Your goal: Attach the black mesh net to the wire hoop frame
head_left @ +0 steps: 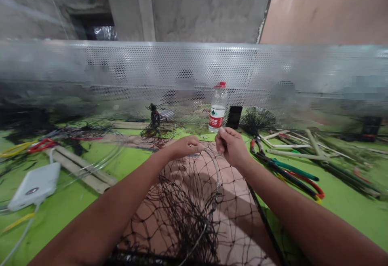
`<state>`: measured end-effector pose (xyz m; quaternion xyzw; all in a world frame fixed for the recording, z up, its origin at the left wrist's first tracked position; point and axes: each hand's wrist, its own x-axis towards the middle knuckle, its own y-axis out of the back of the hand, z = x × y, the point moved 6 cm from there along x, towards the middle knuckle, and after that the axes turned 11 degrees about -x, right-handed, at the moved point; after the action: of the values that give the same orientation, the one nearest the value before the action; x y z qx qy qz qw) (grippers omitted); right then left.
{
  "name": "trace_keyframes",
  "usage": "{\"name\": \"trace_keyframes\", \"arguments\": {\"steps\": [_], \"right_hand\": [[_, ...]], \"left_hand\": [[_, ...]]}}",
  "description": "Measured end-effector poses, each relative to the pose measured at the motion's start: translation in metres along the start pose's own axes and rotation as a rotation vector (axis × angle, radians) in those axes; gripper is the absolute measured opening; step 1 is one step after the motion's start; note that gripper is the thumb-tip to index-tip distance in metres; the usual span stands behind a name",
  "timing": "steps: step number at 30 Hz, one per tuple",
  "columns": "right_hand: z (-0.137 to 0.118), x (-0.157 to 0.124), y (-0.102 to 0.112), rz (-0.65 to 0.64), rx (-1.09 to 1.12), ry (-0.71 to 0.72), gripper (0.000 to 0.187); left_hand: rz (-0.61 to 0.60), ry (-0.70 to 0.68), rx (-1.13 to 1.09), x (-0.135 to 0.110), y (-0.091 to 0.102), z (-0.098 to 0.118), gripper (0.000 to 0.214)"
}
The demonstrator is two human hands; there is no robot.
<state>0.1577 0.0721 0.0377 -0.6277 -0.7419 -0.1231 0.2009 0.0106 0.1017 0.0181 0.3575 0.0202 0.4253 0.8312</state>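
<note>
My left hand (184, 146) is curled, its fingertips at the top of a thin wire hoop (217, 173) that arcs down through a black knotted net (177, 213). The net lies bunched over a pink-tan board (239, 221). My right hand (230, 146) hangs just above the hoop, thumb and fingers pinched together. Anything thin between those fingers is too small to make out. A small dark tangle of the same netting (156, 122) sits beyond my hands.
On the green mat (342, 213) lie several long-handled pliers (287, 175), a water bottle (217, 107), a black phone (234, 117), a white power bank (34, 186), and wooden strips (75, 169). A perforated metal sheet (194, 68) stands behind them.
</note>
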Motion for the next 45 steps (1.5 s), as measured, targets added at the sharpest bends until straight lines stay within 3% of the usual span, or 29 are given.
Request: {"name": "trace_keyframes", "arguments": {"steps": [2,12,21,27,30,32,34,36,39,45], "right_hand": [[0.001,-0.001,-0.002,-0.004,0.004,-0.006,0.026],[-0.002,0.002,0.003,0.039,0.092,-0.066,0.025],[0.040,0.004,0.012,0.059,0.143,-0.494,0.019],[0.037,0.005,0.018,0.024,-0.088,-0.441,0.020],[0.027,0.008,0.032,0.155,-0.352,-0.311,0.029],[0.010,0.009,0.041,0.280,-0.567,-0.093,0.031],[-0.008,0.008,0.040,0.310,-0.777,0.167,0.023],[-0.018,0.005,0.028,0.185,-0.971,0.407,0.016],[-0.022,-0.002,0.008,-0.045,-1.229,0.661,0.029],[-0.021,-0.006,-0.004,-0.173,-1.495,0.776,0.024]], "left_hand": [[-0.050,-0.080,0.047,0.002,-0.008,0.010,0.033],[-0.013,0.024,-0.148,0.001,-0.009,0.010,0.038],[-0.073,-0.007,-0.151,-0.003,-0.009,0.008,0.035],[-0.054,-0.021,-0.196,-0.004,-0.008,0.010,0.036],[-0.009,-0.003,-0.230,-0.003,-0.004,0.003,0.036],[0.053,0.025,-0.223,-0.004,0.001,-0.003,0.035],[0.099,0.040,-0.204,-0.005,0.006,-0.005,0.036],[0.101,0.045,-0.189,-0.005,0.007,-0.006,0.038],[0.092,0.041,-0.197,-0.006,0.006,-0.005,0.038],[0.036,-0.002,-0.225,-0.003,-0.002,0.000,0.036]]}}
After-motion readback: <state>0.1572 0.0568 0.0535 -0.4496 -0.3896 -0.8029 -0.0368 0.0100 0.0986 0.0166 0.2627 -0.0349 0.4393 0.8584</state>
